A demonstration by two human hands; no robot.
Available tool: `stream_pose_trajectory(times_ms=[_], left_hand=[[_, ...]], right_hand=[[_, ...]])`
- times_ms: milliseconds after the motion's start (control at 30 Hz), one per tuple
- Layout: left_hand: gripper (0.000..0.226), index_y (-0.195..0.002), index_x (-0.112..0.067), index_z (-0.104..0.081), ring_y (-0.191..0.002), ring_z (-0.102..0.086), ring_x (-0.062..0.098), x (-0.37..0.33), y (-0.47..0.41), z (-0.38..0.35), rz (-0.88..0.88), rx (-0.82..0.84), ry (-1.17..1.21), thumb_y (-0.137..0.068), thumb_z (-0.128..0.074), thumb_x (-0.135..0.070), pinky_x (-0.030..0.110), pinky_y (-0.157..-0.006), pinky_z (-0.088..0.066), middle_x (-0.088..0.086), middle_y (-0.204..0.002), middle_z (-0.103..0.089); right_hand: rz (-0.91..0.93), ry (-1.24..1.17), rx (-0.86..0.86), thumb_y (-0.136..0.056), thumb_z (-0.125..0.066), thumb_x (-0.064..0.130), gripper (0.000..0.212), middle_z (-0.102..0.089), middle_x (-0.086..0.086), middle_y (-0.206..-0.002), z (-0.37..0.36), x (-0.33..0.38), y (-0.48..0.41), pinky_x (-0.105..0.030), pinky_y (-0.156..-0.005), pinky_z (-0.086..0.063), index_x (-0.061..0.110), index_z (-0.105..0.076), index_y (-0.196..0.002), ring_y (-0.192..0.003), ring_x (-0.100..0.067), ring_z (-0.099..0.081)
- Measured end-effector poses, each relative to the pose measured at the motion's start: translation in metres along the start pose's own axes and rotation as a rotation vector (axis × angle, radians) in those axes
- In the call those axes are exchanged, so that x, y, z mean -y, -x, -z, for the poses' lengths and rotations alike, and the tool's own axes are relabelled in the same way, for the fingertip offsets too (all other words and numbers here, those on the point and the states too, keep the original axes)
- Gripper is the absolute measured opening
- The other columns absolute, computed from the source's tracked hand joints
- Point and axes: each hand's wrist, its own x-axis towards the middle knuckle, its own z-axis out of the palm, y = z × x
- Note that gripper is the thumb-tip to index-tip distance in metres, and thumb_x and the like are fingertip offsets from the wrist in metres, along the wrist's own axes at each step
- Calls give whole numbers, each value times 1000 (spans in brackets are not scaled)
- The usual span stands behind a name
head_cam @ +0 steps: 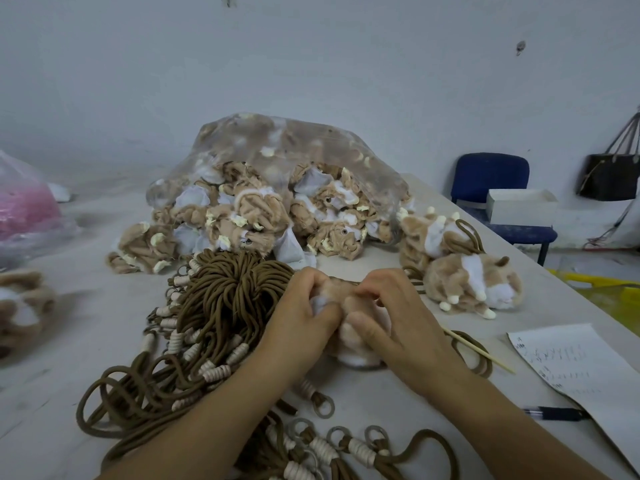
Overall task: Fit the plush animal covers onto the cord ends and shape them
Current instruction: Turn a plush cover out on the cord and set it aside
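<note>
Both hands meet at the near middle of a pale, scuffed table (69, 358). The left hand (304, 313) and right hand (398, 317) curl their fingers round one tan-and-white cover (356, 344), pinching its top. Just left lies a heap of brown cords (221, 299) with cream-wrapped ends. Farther back, a clear bag (277, 150) spills crumpled covers. Finished plushes (474, 285) sit at the right, beyond a stick (485, 355), a written paper (571, 362) and a pen (554, 414). A pink bag (24, 209) sits far left. Past the table's right edge a blue chair (491, 181) carries a white box (519, 206). A dark handbag (609, 178) hangs against the grey-white wall (311, 64).
</note>
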Motion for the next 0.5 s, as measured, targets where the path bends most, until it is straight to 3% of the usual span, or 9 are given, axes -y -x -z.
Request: stream_pose_trajectory(times_ms=[67, 133, 233, 300, 367, 433, 500], left_hand=[[17, -84, -32, -46, -80, -58, 17, 0, 0, 0, 28, -45, -53, -86, -62, -27, 34, -63, -51, 1, -94, -56], [19, -83, -26, -44, -75, -51, 13, 2, -2, -1, 61, -74, -119, -86, -62, -28, 30, -60, -44, 0, -90, -51], [24, -84, -23, -50, -72, -53, 8, 0, -4, -3, 192, 53, 7, -82, -65, -40, 28, -64, -45, -4, -84, -56], [33, -99, -21, -62, -89, -66, 10, 1, -4, -2, 268, 201, 265, -78, -67, -46, 29, -81, -54, -3, -97, -69], [39, -120, -19, -64, -110, -65, 13, 3, -4, 0, 233, 318, 366, -86, -68, -38, 32, -95, -52, -1, -116, -70], [45, -128, -17, -62, -116, -63, 15, 4, -2, 1, 187, 361, 386, -87, -71, -33, 32, -98, -50, -1, -123, -68], [45, -122, -19, -65, -110, -65, 13, 4, -2, 0, 192, 311, 363, -81, -72, -36, 30, -95, -52, -3, -115, -71]], right_hand=[[-6, 68, 36, -90, -44, 53, 41, -45, 8, -108, -5, -1, 1, -14, -84, -37, 18, -54, -107, -99, -3, -44], [-9, 91, 31, -93, -44, 40, 28, -46, 7, -100, -12, 0, -1, -17, -75, -37, 15, -54, -101, -86, -2, -42], [-96, 36, 0, -96, -48, 20, 6, -46, 8, -87, -16, -6, -1, -18, -62, -32, 15, -50, -92, -76, -3, -42], [-256, -53, -50, -96, -47, 22, 4, -50, 7, -83, -10, -13, 0, -15, -59, -34, 21, -48, -93, -76, 0, -47], [-364, -133, -124, -96, -45, 29, 5, -54, 6, -80, -3, -19, 0, -14, -58, -37, 28, -46, -91, -76, 2, -50], [-377, -156, -166, -95, -44, 31, 7, -56, 6, -78, 0, -21, 0, -15, -59, -37, 32, -45, -89, -75, 2, -52], [-344, -175, -151, -96, -46, 29, 9, -55, 6, -78, -2, -18, 1, -16, -59, -38, 32, -45, -88, -74, -1, -51]])
